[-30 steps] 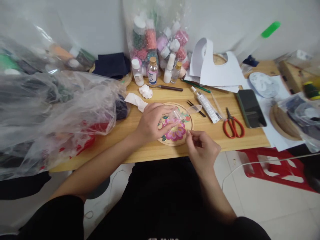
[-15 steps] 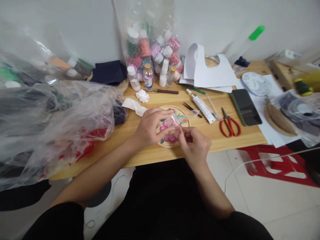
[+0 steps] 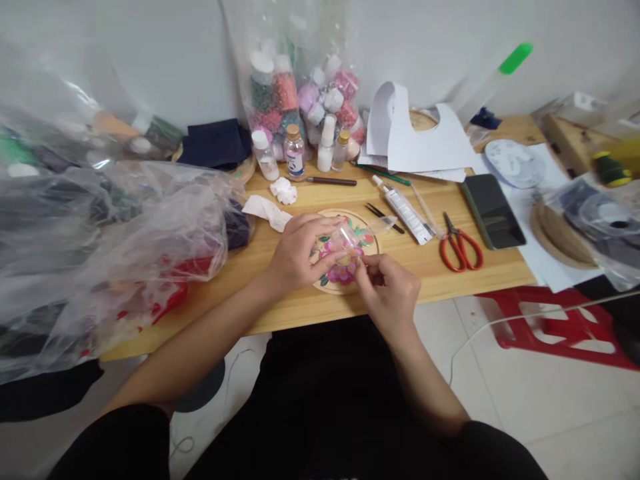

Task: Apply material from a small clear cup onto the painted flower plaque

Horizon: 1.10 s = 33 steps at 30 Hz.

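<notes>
A small clear plastic jar (image 3: 345, 236) is tilted over a round wooden piece (image 3: 334, 289) bearing a painted-looking pink flower and green leaves. My left hand (image 3: 301, 253) is closed around the jar, thumb and fingers on its sides. My right hand (image 3: 389, 285) is closed in a pinch close beside the jar, above the flower; what its fingertips hold, if anything, is too small to make out. Black tweezers (image 3: 385, 219) lie just beyond the round piece, beside a clear pointed plastic piece (image 3: 384, 225).
Red-handled scissors (image 3: 461, 248), a white tube (image 3: 407, 215) and a phone (image 3: 494, 210) lie to the right. Behind stand small bottles (image 3: 295, 152) and bagged jars of coloured grains (image 3: 285, 90). Crumpled tissue (image 3: 267, 212) and a large plastic bag (image 3: 115, 240) are at left.
The view has shifted very slightly. Both hands keep nearly the same pose over the round piece, with the jar still in my left hand.
</notes>
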Tool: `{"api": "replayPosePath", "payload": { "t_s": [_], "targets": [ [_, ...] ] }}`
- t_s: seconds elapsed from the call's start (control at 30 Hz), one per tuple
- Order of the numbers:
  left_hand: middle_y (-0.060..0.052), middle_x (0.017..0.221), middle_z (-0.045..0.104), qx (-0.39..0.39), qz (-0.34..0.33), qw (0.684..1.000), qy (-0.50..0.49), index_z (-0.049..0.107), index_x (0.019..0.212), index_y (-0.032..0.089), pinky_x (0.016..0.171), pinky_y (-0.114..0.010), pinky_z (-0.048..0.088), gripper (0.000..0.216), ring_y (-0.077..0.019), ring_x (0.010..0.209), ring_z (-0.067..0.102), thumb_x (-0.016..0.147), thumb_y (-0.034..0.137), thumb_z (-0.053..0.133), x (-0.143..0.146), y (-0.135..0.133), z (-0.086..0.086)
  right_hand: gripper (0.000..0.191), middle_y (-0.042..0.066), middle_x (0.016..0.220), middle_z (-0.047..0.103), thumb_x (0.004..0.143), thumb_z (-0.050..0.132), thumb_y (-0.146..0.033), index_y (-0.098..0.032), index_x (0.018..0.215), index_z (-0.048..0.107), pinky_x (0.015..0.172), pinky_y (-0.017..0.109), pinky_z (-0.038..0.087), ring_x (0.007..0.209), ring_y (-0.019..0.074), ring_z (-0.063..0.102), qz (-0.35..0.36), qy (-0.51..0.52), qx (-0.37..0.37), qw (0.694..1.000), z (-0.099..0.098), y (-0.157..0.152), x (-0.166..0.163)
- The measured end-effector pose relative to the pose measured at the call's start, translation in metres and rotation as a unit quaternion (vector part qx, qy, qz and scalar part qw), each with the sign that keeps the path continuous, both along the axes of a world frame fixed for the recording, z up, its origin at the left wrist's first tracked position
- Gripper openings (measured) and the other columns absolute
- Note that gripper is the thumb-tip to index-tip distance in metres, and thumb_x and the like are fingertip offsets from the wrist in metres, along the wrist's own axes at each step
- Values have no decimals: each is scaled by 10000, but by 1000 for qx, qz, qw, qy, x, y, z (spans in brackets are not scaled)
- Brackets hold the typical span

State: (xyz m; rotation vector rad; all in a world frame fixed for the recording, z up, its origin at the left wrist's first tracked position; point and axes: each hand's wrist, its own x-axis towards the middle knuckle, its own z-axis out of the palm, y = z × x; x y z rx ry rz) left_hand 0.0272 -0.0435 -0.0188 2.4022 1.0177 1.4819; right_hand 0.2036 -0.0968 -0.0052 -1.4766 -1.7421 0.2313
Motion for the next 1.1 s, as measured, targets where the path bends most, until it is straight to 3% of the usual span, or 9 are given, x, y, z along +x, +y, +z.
{"api": "replayPosePath", "payload": {
  "t_s": [0.8,1.1],
  "targets": [
    [-105,1124,714,-6,-4,1000,-1,498,1148,226,867,-411,530,386,-232,1066,667,832,332,693,-2,0,-3,193,-29,515,593,875,574,-296,-188,738,658,467,210,409,428,84,508,-36,1,14,999,2,4,-6],
    [-97,1104,721,5,3,1000,-4,502,1129,226,855,-408,539,373,-223,1045,672,834,340,698,0,0,-3,151,-57,477,541,845,583,-207,-182,704,632,436,189,362,391,66,457,-9,-12,47,999,4,5,-6]
  ]
}}
